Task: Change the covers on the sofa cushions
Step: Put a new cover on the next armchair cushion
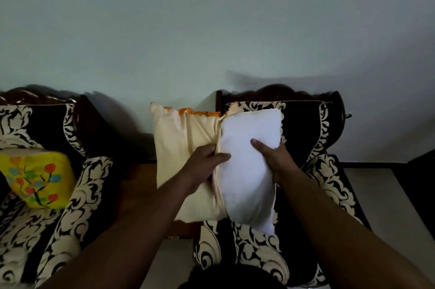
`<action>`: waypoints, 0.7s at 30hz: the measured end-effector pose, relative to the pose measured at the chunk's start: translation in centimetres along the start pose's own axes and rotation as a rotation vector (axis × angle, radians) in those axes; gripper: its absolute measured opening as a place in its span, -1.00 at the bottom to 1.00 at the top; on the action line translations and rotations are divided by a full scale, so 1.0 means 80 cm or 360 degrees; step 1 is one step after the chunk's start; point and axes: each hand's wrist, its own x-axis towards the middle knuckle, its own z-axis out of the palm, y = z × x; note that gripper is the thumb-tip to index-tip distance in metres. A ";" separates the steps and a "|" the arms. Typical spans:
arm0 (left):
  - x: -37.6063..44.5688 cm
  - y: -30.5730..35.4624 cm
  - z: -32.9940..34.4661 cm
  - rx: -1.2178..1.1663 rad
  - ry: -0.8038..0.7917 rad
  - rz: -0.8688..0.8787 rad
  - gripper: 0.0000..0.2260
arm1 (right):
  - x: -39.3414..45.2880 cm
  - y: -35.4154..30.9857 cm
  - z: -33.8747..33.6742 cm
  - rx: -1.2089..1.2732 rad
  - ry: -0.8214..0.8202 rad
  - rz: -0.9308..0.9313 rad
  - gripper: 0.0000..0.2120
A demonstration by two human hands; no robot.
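White stuffing shows on one cushion insert (249, 171), held up in the air between two armchairs. About half of it sticks out of one cream cover (183, 161) with an orange edge at the top. One left hand (202, 168) grips the open edge of the cover, fingers curled round the cloth. One right hand (273, 159) holds the bare insert from the right side, thumb on the front. One black and cream armchair (310, 128) stands just behind the insert. A second armchair (58, 194) is on the left, and one yellow cushion (35, 178) with painted flowers sits on it. A pale wall (211, 29) is behind.
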 end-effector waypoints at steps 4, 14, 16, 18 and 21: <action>0.020 -0.001 -0.030 0.0991 0.0392 0.0039 -0.83 | -0.011 0.010 0.030 -0.0180 -0.0042 0.0010 -0.56; 0.060 -0.011 -0.058 0.0696 0.0489 -0.0152 -0.67 | -0.065 0.023 0.048 -0.0568 -0.0115 -0.0495 -0.54; 0.059 -0.002 -0.050 0.0453 0.0409 -0.0212 -0.74 | -0.067 0.024 0.037 -0.0646 -0.0081 -0.0501 -0.50; 0.059 0.003 -0.048 0.0202 0.0343 -0.0288 -0.77 | -0.070 0.026 0.029 -0.0909 -0.0024 -0.0580 -0.55; 0.063 0.007 -0.042 0.0151 0.0264 -0.0127 -0.77 | -0.076 0.025 0.030 -0.1262 -0.0101 -0.0618 -0.93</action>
